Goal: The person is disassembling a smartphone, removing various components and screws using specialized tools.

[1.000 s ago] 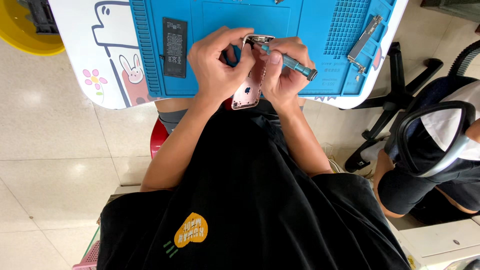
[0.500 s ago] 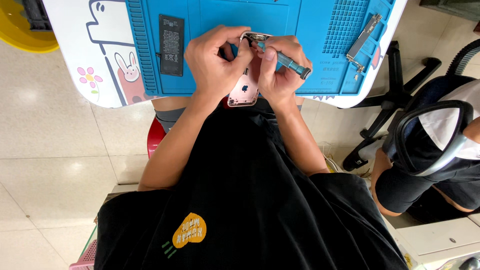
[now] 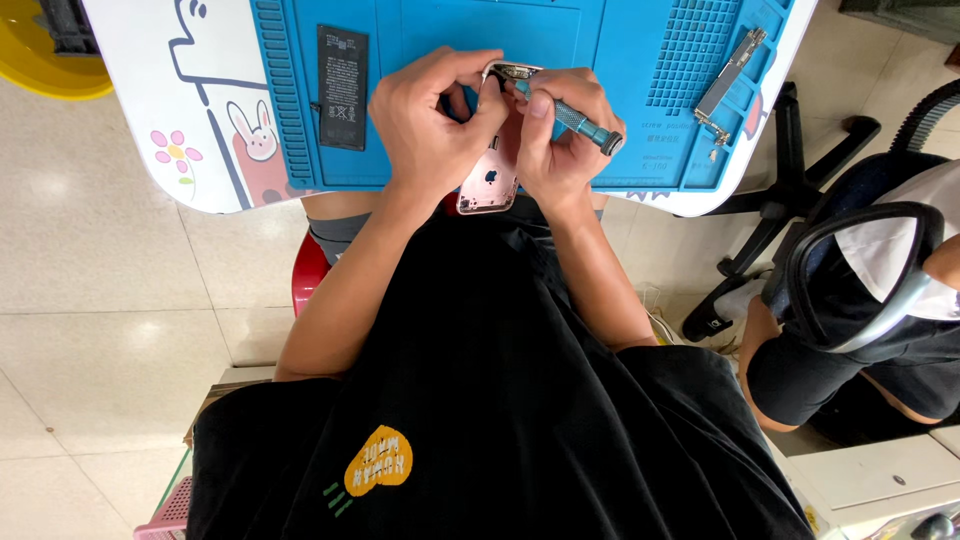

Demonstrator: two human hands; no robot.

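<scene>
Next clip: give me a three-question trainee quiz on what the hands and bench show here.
1. True or false: the right hand holds a screwdriver with its tip at the top of the pink phone shell.
2. Which lies flat on the blue mat, left of the left hand?
A. a black battery
B. a pair of scissors
C. a coil of wire
3. Fill in: the long metal circuit board lies near the mat's ______ edge, as the picture shows it.

Key: 1 true; 2 A; 3 right.
</scene>
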